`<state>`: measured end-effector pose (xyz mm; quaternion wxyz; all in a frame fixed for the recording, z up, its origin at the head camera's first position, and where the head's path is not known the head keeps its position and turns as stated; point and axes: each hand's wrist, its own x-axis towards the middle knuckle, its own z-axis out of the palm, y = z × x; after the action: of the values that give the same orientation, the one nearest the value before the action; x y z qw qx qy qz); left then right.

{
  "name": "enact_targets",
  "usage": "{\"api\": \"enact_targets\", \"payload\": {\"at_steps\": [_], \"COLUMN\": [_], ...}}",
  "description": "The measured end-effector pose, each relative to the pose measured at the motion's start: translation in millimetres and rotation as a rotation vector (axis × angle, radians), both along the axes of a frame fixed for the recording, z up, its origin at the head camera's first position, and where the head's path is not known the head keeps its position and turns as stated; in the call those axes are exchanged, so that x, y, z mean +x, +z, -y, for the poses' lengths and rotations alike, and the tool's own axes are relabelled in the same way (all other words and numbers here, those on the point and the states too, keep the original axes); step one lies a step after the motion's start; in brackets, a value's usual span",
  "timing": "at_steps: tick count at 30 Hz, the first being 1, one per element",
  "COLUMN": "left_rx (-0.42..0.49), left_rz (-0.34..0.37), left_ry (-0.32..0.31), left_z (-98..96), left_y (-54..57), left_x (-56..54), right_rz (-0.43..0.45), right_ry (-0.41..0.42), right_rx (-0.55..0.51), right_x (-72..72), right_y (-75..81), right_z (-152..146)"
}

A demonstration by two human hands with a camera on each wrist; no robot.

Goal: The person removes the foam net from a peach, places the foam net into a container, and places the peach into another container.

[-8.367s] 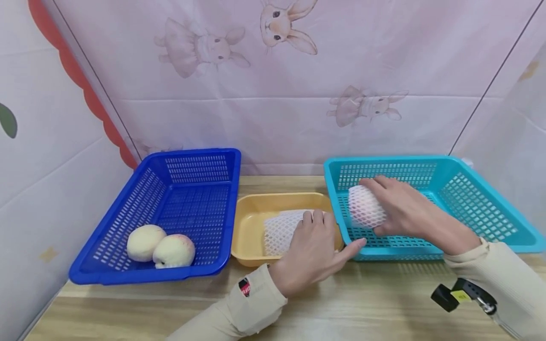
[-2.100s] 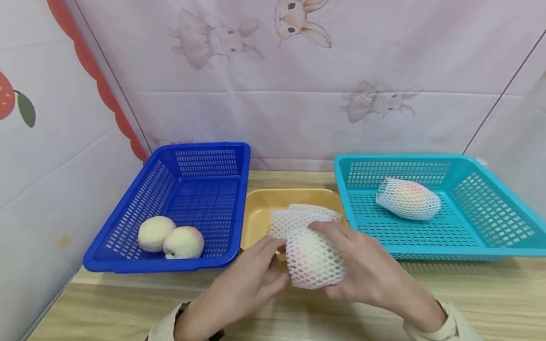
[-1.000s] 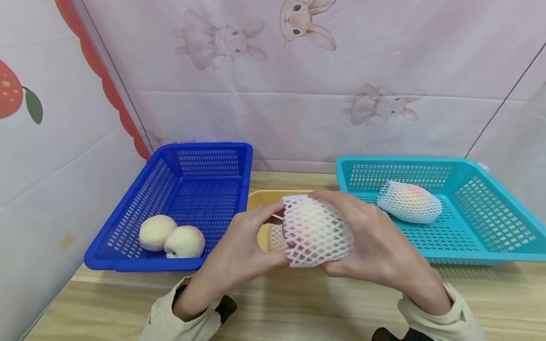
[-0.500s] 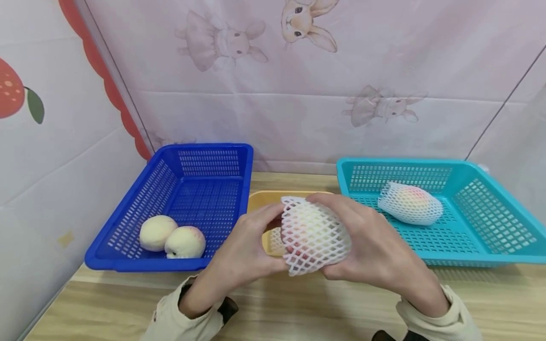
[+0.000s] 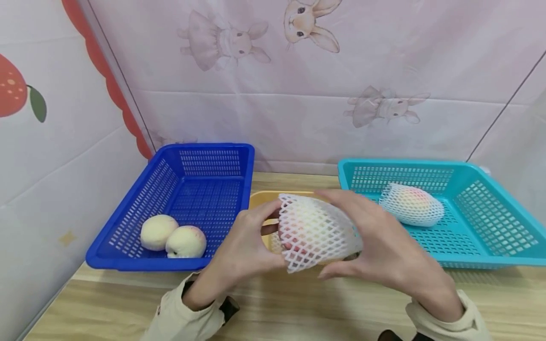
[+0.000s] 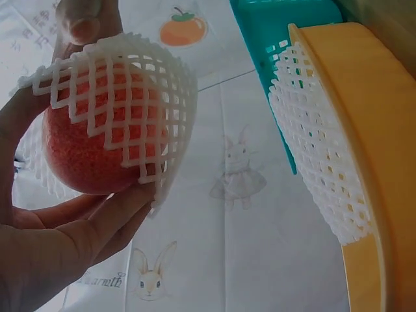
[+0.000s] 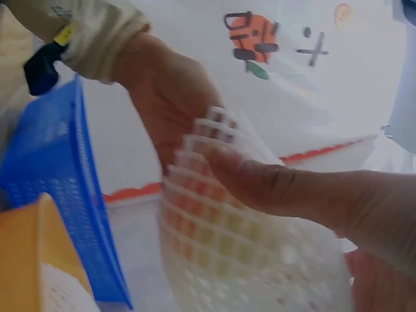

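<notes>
In the head view a peach in a white foam net sleeve (image 5: 313,232) is held between both hands above the front of the yellow tray. My left hand (image 5: 243,246) grips the peach from the left, fingers around it at the sleeve's open edge. The left wrist view shows the red side of this peach (image 6: 97,153) bulging out of the mesh. My right hand (image 5: 384,241) holds the sleeve's right end, its fingers over the top. In the right wrist view its thumb (image 7: 253,185) presses on the mesh.
At left, a blue basket (image 5: 170,263) holds two bare peaches (image 5: 185,241). A teal basket (image 5: 482,260) at right holds one net-wrapped peach (image 5: 411,204). Between them stands the yellow tray (image 5: 260,196) with flat foam nets (image 6: 318,149). A printed cloth wall (image 5: 298,118) closes off the back.
Earlier, the right hand left a wrapped peach in the teal basket. Within the last half second it has shifted right, and the sleeve around the second peach is stretched longer that way.
</notes>
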<state>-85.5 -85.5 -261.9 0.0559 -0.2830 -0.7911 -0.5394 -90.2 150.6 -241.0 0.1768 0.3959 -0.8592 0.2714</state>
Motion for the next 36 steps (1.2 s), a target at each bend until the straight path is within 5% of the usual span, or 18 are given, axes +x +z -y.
{"api": "enact_targets", "payload": {"at_steps": [12, 36], "left_rx": [0.016, -0.052], "left_rz": [-0.088, -0.094], "left_ry": [0.083, 0.112], "left_z": [9.7, 13.9], "left_y": [1.2, 4.6], "left_x": [-2.8, -3.2], "right_rz": [-0.113, -0.142], "right_ry": [0.032, -0.022], "right_rx": [-0.169, -0.185], "right_x": [-8.5, -8.1], "right_y": [12.0, 8.8], "right_z": [-24.5, -24.9]}}
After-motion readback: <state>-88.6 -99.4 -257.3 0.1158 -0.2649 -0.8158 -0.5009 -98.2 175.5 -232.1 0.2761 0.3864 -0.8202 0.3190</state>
